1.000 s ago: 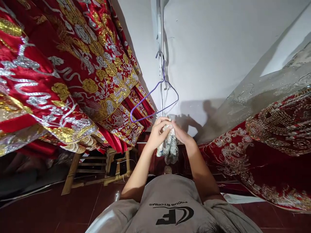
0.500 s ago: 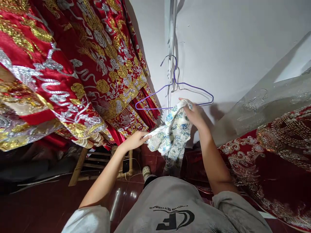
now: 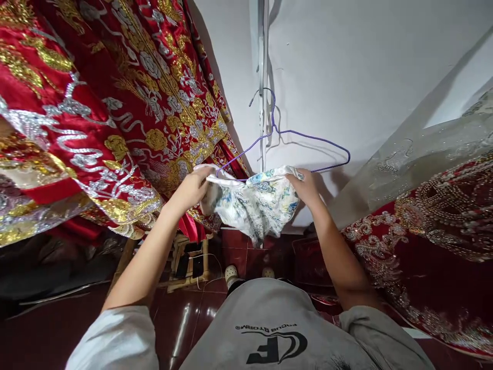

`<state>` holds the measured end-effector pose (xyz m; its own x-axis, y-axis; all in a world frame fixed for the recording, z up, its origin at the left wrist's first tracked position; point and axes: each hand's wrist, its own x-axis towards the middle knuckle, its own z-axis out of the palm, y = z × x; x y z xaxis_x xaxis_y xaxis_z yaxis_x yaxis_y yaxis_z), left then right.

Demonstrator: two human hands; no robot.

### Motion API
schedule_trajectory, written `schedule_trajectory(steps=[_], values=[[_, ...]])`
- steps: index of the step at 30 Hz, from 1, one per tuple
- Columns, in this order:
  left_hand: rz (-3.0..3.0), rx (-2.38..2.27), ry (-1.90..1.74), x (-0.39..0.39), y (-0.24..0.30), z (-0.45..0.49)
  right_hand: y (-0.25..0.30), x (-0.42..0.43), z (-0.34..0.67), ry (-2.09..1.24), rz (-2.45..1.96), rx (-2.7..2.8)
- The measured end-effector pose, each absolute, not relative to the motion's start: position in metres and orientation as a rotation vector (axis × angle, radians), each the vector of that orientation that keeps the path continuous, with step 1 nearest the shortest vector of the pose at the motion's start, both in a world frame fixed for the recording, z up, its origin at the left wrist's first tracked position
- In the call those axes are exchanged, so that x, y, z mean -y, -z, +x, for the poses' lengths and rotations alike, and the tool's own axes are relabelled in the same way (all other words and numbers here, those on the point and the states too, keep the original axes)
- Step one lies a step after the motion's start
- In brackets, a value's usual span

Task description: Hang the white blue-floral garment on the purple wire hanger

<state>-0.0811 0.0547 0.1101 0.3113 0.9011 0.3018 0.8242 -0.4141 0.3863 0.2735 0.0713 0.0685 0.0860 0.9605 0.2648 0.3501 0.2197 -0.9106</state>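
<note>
A white garment with a blue and green floral print (image 3: 258, 205) is stretched between my hands, its lower part bunched and hanging down. My left hand (image 3: 192, 189) grips its upper edge at the left. At the right, my right hand (image 3: 305, 187) pinches the same edge between thumb and fingers. A purple wire hanger (image 3: 314, 136) hangs by its hook on a metal upright (image 3: 262, 61). The hanger's left end meets the garment's top edge, and part of its bottom bar is hidden behind the cloth. Which kind of garment it is I cannot tell.
Red garments with gold and silver embroidery (image 3: 154, 118) hang close on the left. A beaded dark red gown (image 3: 431, 241) and sheer sparkly fabric (image 3: 393, 154) fill the right. Below left is a low bamboo stool (image 3: 185, 282) with a cable. White wall (image 3: 346, 67) stands ahead.
My left hand has moved left and up, spreading the garment's edge wide. The cloth has risen against the hanger, which has tilted slightly, its right end shifting right.
</note>
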Motion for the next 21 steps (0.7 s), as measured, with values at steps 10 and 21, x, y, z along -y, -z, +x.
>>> schedule_trajectory(steps=[10, 21], values=[[2.426, -1.392, -1.082, -0.089, -0.131, -0.034, -0.081, -0.037, 0.275, -0.585, -1.147, 1.529], [2.508, -1.398, -0.956, -0.113, -0.130, -0.041, -0.098, -0.031, 0.331, -0.169, -1.285, 1.398]])
